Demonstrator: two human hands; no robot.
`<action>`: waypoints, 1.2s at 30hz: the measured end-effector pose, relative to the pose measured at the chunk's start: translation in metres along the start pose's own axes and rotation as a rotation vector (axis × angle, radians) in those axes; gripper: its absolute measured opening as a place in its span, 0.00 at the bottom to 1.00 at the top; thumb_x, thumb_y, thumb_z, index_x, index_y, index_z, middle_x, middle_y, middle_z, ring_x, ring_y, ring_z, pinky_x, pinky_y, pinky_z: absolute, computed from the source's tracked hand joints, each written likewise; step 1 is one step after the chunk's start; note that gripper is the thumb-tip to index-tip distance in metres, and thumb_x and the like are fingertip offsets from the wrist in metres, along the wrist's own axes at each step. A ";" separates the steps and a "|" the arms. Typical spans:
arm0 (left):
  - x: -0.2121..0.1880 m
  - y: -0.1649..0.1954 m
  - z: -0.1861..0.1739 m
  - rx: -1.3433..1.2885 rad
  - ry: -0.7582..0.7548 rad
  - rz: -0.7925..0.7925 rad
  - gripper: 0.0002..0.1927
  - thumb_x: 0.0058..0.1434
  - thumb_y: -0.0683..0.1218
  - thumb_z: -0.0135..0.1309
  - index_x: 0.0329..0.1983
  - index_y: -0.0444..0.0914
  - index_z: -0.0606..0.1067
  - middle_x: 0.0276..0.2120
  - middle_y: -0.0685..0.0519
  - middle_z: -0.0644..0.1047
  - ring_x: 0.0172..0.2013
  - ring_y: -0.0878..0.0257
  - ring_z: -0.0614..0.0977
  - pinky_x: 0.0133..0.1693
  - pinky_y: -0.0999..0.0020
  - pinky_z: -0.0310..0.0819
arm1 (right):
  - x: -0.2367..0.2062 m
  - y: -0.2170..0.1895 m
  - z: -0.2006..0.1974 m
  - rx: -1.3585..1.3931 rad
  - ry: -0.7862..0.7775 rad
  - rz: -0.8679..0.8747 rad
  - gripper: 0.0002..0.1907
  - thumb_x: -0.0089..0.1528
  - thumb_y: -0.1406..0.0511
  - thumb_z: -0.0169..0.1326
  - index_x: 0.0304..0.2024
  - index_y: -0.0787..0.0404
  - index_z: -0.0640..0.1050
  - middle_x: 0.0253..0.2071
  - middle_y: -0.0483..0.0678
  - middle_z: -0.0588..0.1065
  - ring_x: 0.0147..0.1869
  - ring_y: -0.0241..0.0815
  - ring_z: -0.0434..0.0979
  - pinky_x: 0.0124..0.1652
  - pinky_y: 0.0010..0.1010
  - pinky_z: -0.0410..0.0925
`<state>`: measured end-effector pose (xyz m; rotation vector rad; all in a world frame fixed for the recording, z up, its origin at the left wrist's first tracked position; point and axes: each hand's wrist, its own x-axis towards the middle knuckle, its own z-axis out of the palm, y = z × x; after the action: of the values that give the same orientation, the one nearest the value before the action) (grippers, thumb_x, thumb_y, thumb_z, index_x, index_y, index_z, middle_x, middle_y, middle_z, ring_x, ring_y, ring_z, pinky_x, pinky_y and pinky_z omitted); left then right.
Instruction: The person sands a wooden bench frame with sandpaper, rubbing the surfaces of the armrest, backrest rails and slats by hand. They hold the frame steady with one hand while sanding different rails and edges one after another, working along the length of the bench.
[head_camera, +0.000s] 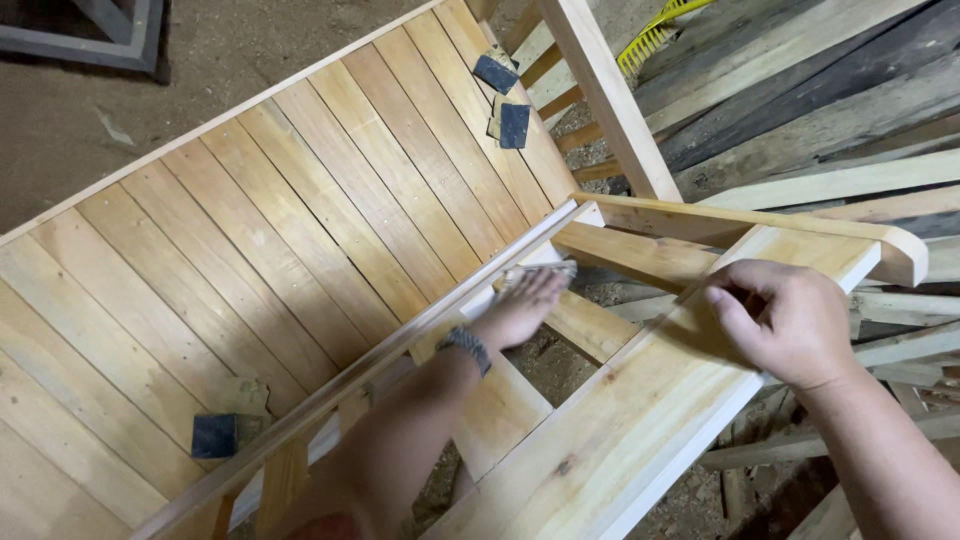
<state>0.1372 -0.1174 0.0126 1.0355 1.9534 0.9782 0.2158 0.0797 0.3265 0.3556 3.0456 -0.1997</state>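
My left hand (520, 305) reaches under the long side rail (400, 335) of a slatted wooden panel (300, 220). Its fingers lie flat and press a small pale piece of sandpaper (545, 270) against the rail's inner corner. A dark beaded band (465, 347) sits on that wrist. My right hand (785, 320) rests on a wide pale plank (640, 400) that runs diagonally, with the fingers curled over its far edge beside a curved armrest piece (760, 225).
Dark sandpaper squares lie on the panel: two near the top (497, 72) (514, 125), one at lower left (215, 435). An upright post (610, 95) rises behind. Stacked timber (830, 110) fills the right. A yellow rake head (655, 35) shows at the top, with sawdust floor (150, 90) at left.
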 end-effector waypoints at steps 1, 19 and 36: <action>0.003 0.001 -0.004 -0.053 0.013 -0.054 0.30 0.77 0.54 0.25 0.80 0.43 0.44 0.78 0.46 0.39 0.77 0.51 0.37 0.73 0.54 0.28 | 0.000 0.000 -0.003 0.018 0.015 -0.069 0.12 0.56 0.55 0.55 0.35 0.52 0.84 0.28 0.50 0.79 0.32 0.54 0.80 0.34 0.41 0.71; -0.019 0.020 -0.015 0.053 0.212 0.246 0.21 0.75 0.46 0.33 0.66 0.36 0.68 0.67 0.43 0.67 0.70 0.51 0.63 0.71 0.55 0.53 | 0.002 -0.012 -0.008 -0.012 -0.010 -0.086 0.16 0.58 0.55 0.54 0.41 0.54 0.84 0.35 0.52 0.81 0.36 0.55 0.81 0.37 0.42 0.73; -0.025 0.064 -0.015 -0.143 0.283 0.421 0.22 0.77 0.49 0.30 0.63 0.35 0.69 0.63 0.45 0.71 0.68 0.51 0.67 0.71 0.51 0.51 | 0.002 -0.013 -0.006 0.026 -0.001 -0.020 0.15 0.59 0.56 0.52 0.43 0.53 0.84 0.37 0.50 0.82 0.37 0.53 0.82 0.38 0.41 0.73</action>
<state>0.1567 -0.1190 0.0802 1.3127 1.8845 1.5443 0.2103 0.0682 0.3337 0.3264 3.0493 -0.2403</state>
